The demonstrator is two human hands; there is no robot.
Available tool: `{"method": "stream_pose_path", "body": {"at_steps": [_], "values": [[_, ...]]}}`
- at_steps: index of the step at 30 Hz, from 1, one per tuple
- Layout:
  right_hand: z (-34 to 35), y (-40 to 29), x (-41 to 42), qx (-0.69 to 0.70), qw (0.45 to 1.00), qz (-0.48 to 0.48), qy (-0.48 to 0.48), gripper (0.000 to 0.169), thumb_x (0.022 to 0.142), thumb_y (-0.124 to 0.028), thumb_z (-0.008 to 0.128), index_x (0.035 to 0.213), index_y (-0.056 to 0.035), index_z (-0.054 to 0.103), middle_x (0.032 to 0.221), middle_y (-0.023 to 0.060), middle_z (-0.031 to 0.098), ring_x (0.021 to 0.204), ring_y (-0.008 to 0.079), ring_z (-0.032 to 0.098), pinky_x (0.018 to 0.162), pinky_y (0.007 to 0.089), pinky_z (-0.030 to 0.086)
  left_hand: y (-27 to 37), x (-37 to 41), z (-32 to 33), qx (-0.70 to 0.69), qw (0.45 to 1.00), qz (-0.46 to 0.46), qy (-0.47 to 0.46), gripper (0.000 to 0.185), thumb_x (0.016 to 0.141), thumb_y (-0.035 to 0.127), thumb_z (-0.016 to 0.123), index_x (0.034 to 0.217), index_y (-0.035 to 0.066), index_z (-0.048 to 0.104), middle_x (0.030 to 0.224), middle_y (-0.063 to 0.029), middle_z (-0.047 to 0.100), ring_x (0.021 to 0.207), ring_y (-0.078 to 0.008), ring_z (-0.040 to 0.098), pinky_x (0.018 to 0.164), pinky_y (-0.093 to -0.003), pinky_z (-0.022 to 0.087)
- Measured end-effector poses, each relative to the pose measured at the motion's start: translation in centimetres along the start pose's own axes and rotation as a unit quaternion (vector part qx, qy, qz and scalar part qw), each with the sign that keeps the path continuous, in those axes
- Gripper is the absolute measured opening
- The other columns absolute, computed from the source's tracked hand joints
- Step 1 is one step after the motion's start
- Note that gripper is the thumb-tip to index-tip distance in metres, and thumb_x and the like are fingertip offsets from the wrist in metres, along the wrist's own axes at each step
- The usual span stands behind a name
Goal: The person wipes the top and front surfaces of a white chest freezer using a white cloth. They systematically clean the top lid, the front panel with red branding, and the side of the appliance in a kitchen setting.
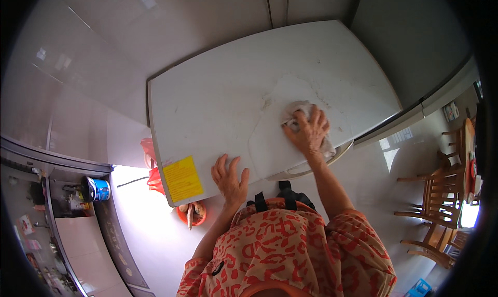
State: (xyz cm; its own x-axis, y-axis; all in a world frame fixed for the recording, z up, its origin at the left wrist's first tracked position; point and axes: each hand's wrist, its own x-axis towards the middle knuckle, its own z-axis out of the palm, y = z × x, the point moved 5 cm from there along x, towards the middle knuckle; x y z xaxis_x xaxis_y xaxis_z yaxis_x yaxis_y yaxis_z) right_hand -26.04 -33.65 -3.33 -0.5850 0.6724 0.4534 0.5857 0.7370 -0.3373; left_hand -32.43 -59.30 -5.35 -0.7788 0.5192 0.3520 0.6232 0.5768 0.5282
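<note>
The white lid of a chest freezer [218,102] spreads out before me, with dark smudges and stains around its middle. My right hand [309,131] presses a crumpled pale cloth [297,109] onto the lid, right of centre near the front edge; part of the cloth trails out below the palm. My left hand [228,177] rests at the front edge with fingers spread and holds nothing. Left of it, a yellow label [183,178] bearing writing is stuck on the lid's front left corner.
An orange bowl [199,215] with root-like pieces stands below the front left corner, and red plastic bags [155,181] lie beside the left side. Wooden chairs [443,197] stand far right. Walls border the lid's back. A blue-labelled tub [99,189] is at left.
</note>
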Motion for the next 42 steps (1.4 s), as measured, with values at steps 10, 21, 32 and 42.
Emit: {"method": "stream_pose_path", "body": {"at_steps": [10, 21, 32, 42], "values": [[1.0, -3.8, -0.9, 0.176, 0.913, -0.368, -0.024, 0.032, 0.062, -0.02, 0.079, 0.091, -0.0189, 0.066, 0.115, 0.0162, 0.053, 0.099, 0.0322, 0.057, 0.072, 0.0435, 0.052, 0.2, 0.2, 0.2, 0.022, 0.999, -0.029, -0.005, 0.037, 0.084, 0.029, 0.062, 0.116, 0.012, 0.057, 0.132, -0.0133, 0.042, 0.126, -0.0324, 0.035, 0.107, -0.0526, 0.02], [5.0, 16.3, 19.2, -0.057, 0.979, 0.189, 0.043, 0.038, 0.082, -0.029, 0.067, 0.119, -0.0271, 0.061, 0.115, 0.019, 0.052, 0.101, 0.0385, 0.052, 0.078, 0.0482, 0.051, 1.0, 0.4, 0.5, 0.125, 0.991, -0.013, 0.033, 0.041, 0.081, 0.035, 0.065, 0.112, 0.01, 0.058, 0.13, -0.0153, 0.045, 0.123, -0.0347, 0.039, 0.104, -0.0535, 0.025], [10.4, 3.8, 18.0, -0.094, 0.993, -0.064, -0.002, 0.037, 0.08, -0.014, 0.064, 0.115, -0.0235, 0.063, 0.119, 0.0176, 0.046, 0.097, 0.0351, 0.051, 0.075, 0.0423, 0.05, 1.9, 0.6, 0.7, 0.155, 0.987, -0.007, 0.047, 0.042, 0.078, 0.031, 0.067, 0.112, 0.01, 0.058, 0.13, -0.0164, 0.046, 0.122, -0.0362, 0.041, 0.102, -0.0539, 0.028], [9.1, -6.0, 12.1, 0.083, 0.929, -0.314, -0.174, 0.036, 0.083, -0.007, 0.057, 0.114, -0.0229, 0.066, 0.126, 0.0197, 0.042, 0.1, 0.0355, 0.05, 0.079, 0.0435, 0.051, 1.3, 0.7, 0.9, 0.158, 0.986, -0.015, 0.053, 0.043, 0.075, 0.034, 0.069, 0.111, 0.011, 0.059, 0.13, -0.0136, 0.046, 0.122, -0.0338, 0.041, 0.102, -0.0538, 0.028]]}}
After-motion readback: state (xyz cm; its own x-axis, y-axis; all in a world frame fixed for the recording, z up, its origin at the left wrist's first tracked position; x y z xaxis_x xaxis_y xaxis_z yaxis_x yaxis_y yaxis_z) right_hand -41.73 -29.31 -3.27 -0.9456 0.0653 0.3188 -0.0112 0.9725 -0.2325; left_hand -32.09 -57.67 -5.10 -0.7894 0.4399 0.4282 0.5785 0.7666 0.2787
